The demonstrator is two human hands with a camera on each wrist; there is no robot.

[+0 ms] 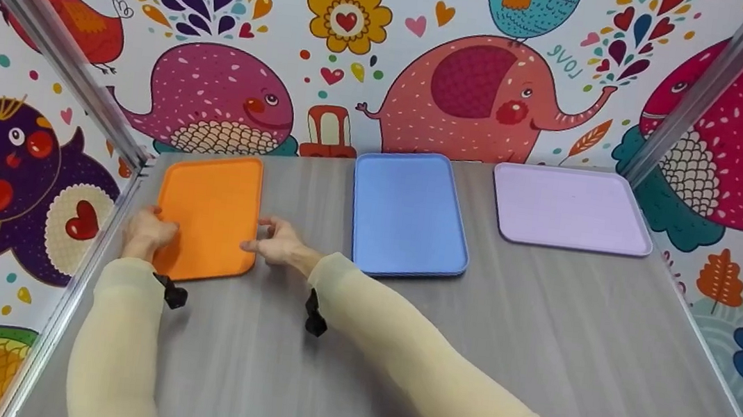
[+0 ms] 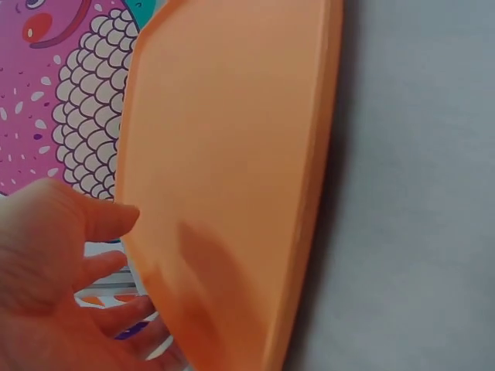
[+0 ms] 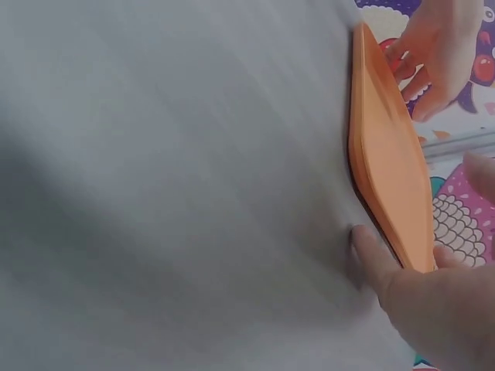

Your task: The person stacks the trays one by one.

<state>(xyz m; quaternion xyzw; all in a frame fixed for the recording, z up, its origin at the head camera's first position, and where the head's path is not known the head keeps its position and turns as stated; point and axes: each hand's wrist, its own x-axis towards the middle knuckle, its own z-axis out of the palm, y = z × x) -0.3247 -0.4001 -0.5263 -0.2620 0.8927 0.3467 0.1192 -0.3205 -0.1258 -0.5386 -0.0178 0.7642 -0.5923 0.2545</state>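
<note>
An orange tray lies on the table at the far left, its long sides running front to back. Along its left side is my left hand; in the left wrist view the thumb reaches over the rim and the loosely spread fingers hang along the outer edge. My right hand is at the opposite long side, thumb at the rim. Seen from the right wrist, one fingertip sits low by the table surface beside the tray's edge. Both hands have loosely extended fingers.
A blue tray stands in the middle of the grey table, with a second rim beneath it. A lilac tray lies sideways at the back right. Metal posts and patterned wall panels border the table at the back and sides.
</note>
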